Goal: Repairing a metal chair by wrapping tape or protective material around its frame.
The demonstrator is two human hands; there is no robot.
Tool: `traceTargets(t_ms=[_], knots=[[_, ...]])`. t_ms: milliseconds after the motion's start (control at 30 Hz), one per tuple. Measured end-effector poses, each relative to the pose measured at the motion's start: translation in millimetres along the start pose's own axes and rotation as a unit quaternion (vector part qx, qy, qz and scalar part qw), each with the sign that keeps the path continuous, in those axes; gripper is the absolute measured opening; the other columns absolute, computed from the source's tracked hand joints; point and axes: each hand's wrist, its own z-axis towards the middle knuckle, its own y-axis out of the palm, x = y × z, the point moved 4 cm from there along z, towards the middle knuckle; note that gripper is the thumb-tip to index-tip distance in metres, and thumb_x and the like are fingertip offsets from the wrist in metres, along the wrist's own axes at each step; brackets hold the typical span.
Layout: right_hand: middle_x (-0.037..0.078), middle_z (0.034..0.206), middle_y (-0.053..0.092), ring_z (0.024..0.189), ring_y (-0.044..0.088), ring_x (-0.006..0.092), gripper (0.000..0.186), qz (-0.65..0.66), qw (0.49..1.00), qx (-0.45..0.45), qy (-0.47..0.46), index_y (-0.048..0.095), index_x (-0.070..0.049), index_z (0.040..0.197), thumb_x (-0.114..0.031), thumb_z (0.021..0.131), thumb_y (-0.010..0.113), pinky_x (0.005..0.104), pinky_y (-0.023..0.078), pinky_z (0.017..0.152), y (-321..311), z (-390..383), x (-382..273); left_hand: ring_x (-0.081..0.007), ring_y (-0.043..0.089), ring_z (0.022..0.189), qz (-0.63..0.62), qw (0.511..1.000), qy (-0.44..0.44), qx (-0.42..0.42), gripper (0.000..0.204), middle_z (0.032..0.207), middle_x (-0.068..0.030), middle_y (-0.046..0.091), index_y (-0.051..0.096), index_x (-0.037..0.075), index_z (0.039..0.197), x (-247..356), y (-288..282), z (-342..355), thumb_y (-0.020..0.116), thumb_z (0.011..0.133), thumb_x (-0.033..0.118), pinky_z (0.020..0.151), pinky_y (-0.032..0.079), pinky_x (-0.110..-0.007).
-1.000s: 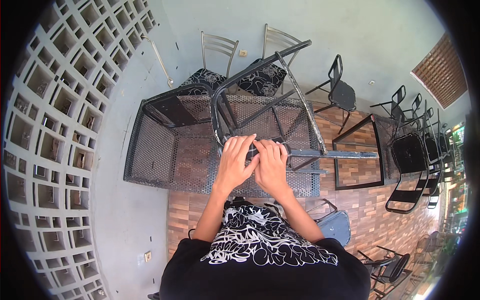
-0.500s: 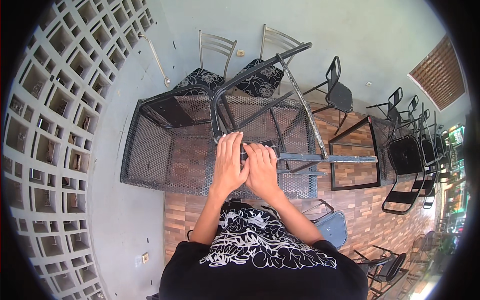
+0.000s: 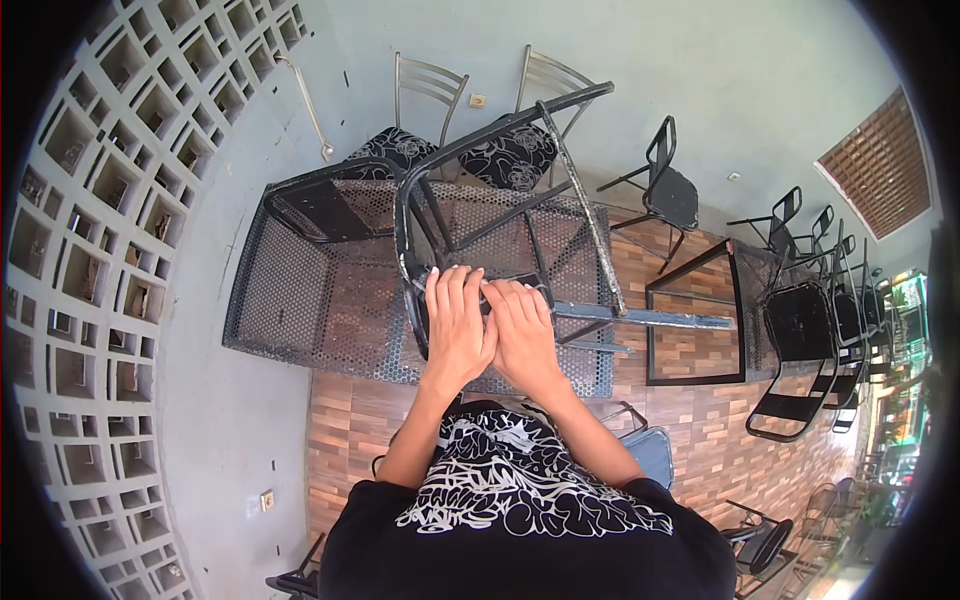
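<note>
An overturned black metal chair (image 3: 650,317), its paint worn to pale patches, rests on a dark perforated metal table (image 3: 290,300). Its legs point to the right. My left hand (image 3: 458,325) and my right hand (image 3: 522,330) lie side by side over the chair frame near the seat. On each hand the fingers press together and bend over the frame, their tips pointing away from me. The palms hide what lies beneath. A dark part of the seat shows just past the right fingers.
Two chairs with patterned cushions (image 3: 508,158) stand against the far wall. A black chair (image 3: 672,195) stands to their right. Further right are a black table frame (image 3: 742,310) and several stacked black chairs (image 3: 800,320). A pierced block wall (image 3: 90,300) rises at the left.
The view has shifted, so the table and chair appear further left. Both hands have slid slightly rightward along the chair, still side by side on it.
</note>
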Motion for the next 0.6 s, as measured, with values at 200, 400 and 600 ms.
traceTargets(t_ms=[200,400,600], knots=[[0.017,0.141,0.061,0.135,0.057,0.034,0.052,-0.011,1.0,-0.003,-0.007,0.054,0.0,0.145,-0.012,0.095,0.062,0.0497,0.037,0.12,-23,-11,20,-0.0435,0.046,0.139,0.007,1.0,-0.007,0.007,0.063,0.141,-0.0267,0.052,0.049,-0.009,0.146,28,16,3,0.066,0.092,0.021,0.129,0.022,-0.063],[0.017,0.141,0.061,0.135,0.056,0.0341,0.053,-0.02,1.0,-0.003,-0.006,0.054,0.001,0.146,-0.013,0.095,0.062,0.0492,0.038,0.12,-48,-26,45,-0.0431,0.046,0.139,0.019,1.0,0.0,-0.001,0.064,0.14,-0.0264,0.052,0.05,-0.01,0.145,62,34,9,0.066,0.092,0.022,0.129,0.022,-0.063],[0.022,0.143,0.059,0.137,0.055,0.0398,0.056,0.016,1.0,-0.004,-0.011,0.053,0.003,0.145,-0.012,0.093,0.064,0.0545,0.036,0.123,-60,-34,58,-0.0426,0.047,0.138,0.017,1.0,0.012,-0.015,0.063,0.139,-0.0263,0.052,0.048,-0.011,0.145,83,42,14,0.062,0.091,0.019,0.129,0.022,-0.062]])
